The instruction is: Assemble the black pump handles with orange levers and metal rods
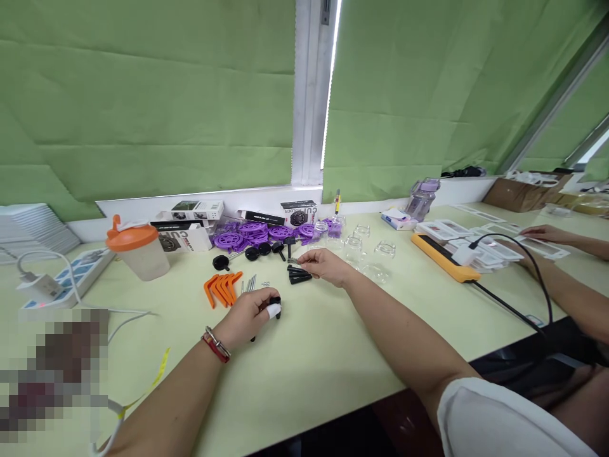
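Note:
My left hand (pixel 250 312) rests on the pale green table (pixel 309 355), fingers curled around a small black part with a white fingertip cover showing. Orange L-shaped pieces (pixel 222 287) and thin metal pins (pixel 250 284) lie just left of it. My right hand (pixel 323 263) reaches further back, thumb and fingers pinched on a small metal spring (pixel 294 261) above a few black pieces (pixel 299 275). Black knobs (pixel 257 252) and purple gear-like wheels (pixel 252 232) lie behind. Clear plastic cups (pixel 366 251) stand to the right of my right hand.
An orange-lidded cup (pixel 137 251) and a power strip (pixel 71 274) sit at left. Printed boxes (pixel 190 222) line the window sill. At right lie an orange device (pixel 445 257) with a black cable, white trays (pixel 476 238), a purple bottle (pixel 422 198), and another person's arms (pixel 566 254).

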Available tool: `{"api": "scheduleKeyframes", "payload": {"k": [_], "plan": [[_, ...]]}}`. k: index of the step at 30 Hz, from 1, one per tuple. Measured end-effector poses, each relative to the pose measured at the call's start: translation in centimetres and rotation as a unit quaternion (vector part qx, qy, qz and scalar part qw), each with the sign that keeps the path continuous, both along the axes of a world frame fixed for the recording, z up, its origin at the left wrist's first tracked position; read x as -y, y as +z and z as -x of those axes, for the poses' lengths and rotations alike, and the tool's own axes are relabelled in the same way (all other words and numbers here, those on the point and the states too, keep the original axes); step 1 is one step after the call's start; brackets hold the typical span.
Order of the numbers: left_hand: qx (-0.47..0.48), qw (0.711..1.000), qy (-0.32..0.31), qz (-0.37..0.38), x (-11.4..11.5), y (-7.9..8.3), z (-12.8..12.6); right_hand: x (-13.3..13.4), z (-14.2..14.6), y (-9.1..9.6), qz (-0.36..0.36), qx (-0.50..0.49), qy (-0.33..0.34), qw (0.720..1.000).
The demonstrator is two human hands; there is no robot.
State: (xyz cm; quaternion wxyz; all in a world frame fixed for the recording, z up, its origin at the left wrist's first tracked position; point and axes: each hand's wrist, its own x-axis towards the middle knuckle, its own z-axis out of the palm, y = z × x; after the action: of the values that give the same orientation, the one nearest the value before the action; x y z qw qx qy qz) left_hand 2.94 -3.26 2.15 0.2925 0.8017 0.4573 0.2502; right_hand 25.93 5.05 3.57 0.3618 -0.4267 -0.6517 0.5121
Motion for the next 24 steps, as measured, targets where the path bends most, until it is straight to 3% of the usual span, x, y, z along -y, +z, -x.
{"api": "scheduleKeyframes", "payload": {"k": [7, 10, 16, 21, 24], "plan": [[-0.007, 1.000, 0.003, -0.009, 0.0, 0.2, -0.1, 2.8, 1.5, 1.6, 0.011, -0.025, 0.107, 0.994], [0.000, 1.000, 0.003, -0.010, 0.1, 0.3, -0.2, 3.9, 2.1, 2.0, -0.010, -0.031, 0.098, 0.995], [-0.003, 1.000, 0.006, -0.016, 0.1, 0.4, -0.3, 5.1, 3.0, 1.1, -0.091, -0.016, 0.039, 0.995], [0.002, 1.000, -0.001, -0.019, 0.0, 0.2, -0.2, 5.2, 3.5, 0.3, -0.249, 0.042, 0.039, 0.967], [0.004, 1.000, 0.005, -0.018, 0.0, 0.1, -0.2, 5.4, 3.9, 0.0, -0.286, 0.051, 0.030, 0.956]]}}
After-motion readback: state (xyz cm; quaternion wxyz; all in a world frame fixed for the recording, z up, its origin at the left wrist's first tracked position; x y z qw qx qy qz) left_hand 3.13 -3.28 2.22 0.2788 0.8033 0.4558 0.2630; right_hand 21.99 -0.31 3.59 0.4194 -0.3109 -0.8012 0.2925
